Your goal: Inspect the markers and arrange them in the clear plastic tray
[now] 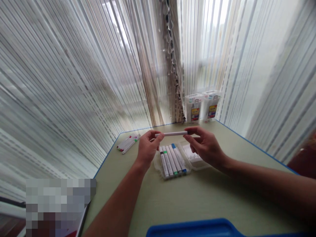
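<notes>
I have one white marker (172,134) up in both hands, about level and above the counter (172,197). My left hand (158,135) pinches its pale end between thumb and fingers; my right hand (186,133) pinches the dark end the same way. Taking the clear case (170,178) as the dial's centre, the held marker sits at twelve. The case lies open — a row of markers (172,160) inside, its lid (196,157) folded out at three, partly behind my right hand. Loose markers (128,143) lie at ten. Two clear boxes (194,111) stand side by side at one — string curtains (111,65) behind — and a blue plastic object (192,227) shows near six.
</notes>
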Action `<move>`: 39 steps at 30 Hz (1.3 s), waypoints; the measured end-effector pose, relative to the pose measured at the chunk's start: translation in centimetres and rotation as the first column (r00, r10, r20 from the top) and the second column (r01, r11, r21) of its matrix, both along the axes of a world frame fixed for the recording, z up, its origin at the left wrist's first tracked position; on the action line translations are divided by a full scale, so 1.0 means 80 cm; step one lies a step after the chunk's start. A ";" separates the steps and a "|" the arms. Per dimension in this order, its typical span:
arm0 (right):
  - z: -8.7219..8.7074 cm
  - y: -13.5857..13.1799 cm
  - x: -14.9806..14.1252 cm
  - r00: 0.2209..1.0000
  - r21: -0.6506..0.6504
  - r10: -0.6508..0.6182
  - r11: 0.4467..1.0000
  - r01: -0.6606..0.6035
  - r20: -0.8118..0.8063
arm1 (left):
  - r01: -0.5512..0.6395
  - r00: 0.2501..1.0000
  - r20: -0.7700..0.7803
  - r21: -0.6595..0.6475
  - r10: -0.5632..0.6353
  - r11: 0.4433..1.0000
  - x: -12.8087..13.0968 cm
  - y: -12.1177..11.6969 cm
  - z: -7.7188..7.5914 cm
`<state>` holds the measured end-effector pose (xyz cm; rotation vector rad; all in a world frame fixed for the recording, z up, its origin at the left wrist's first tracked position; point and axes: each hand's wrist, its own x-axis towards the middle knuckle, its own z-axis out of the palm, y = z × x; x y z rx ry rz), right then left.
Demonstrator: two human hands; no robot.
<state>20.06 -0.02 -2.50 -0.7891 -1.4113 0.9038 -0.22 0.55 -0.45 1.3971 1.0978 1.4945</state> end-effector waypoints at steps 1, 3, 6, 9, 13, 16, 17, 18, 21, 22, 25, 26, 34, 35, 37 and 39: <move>0.000 0.000 0.000 1.000 0.005 -0.001 1.000 0.001 0.004 | -0.001 1.000 0.003 -0.004 0.001 1.000 0.000 0.000 0.000; 0.000 -0.001 0.000 1.000 0.007 -0.005 1.000 0.005 0.010 | -0.001 1.000 0.004 -0.007 0.001 1.000 0.000 0.000 0.000; 0.001 -0.002 0.000 1.000 0.009 -0.011 1.000 0.011 0.011 | 0.002 1.000 0.003 -0.008 -0.002 1.000 0.000 0.001 0.000; 0.003 -0.003 -0.001 1.000 0.016 -0.011 1.000 0.011 0.008 | 0.005 1.000 0.004 -0.010 -0.005 1.000 0.000 0.002 0.000; 0.003 -0.002 -0.001 1.000 0.012 -0.012 1.000 0.012 0.013 | 0.003 1.000 0.005 -0.015 -0.003 1.000 -0.001 0.001 0.000; 0.001 0.000 0.000 1.000 -0.005 -0.012 1.000 0.012 0.015 | 0.006 1.000 0.004 -0.016 -0.006 1.000 -0.001 0.001 0.000; 0.000 0.001 0.000 1.000 -0.012 -0.010 1.000 0.010 0.013 | 0.008 1.000 0.004 -0.013 -0.008 1.000 -0.001 0.000 0.001; 0.000 0.001 0.000 1.000 -0.021 -0.008 1.000 0.008 0.010 | 0.008 1.000 0.005 -0.012 -0.008 1.000 -0.002 0.000 0.001; 0.000 0.002 0.001 1.000 -0.043 -0.008 0.999 0.008 0.001 | 0.010 1.000 0.007 -0.014 -0.010 1.000 -0.002 0.000 0.001; 0.000 0.003 0.001 1.000 -0.046 -0.010 0.999 0.010 -0.002 | 0.010 1.000 0.009 -0.017 -0.009 1.000 -0.002 0.000 0.001; 0.001 0.002 0.001 1.000 -0.049 -0.013 0.999 0.013 -0.006 | 0.009 1.000 0.014 -0.024 -0.009 1.000 -0.002 0.000 0.002; 0.002 0.001 0.001 1.000 -0.047 -0.013 0.999 0.013 -0.005 | 0.009 1.000 0.014 -0.026 -0.009 1.000 -0.002 0.000 0.002; 0.004 0.000 -0.001 1.000 -0.055 -0.019 0.998 0.019 0.006 | 0.021 0.999 0.029 -0.026 -0.021 0.999 -0.003 -0.001 0.003; 0.004 0.000 0.000 1.000 -0.061 -0.019 0.998 0.019 0.007 | 0.026 0.999 0.037 -0.027 -0.025 0.999 -0.003 -0.001 0.003; 0.004 0.001 0.000 1.000 -0.070 -0.019 0.997 0.019 0.003 | 0.036 0.998 0.060 -0.032 -0.034 0.999 -0.002 -0.002 0.004; 0.005 0.001 0.000 1.000 -0.077 -0.019 0.997 0.018 -0.004 | 0.048 0.996 0.083 -0.039 -0.044 0.998 -0.002 -0.003 0.005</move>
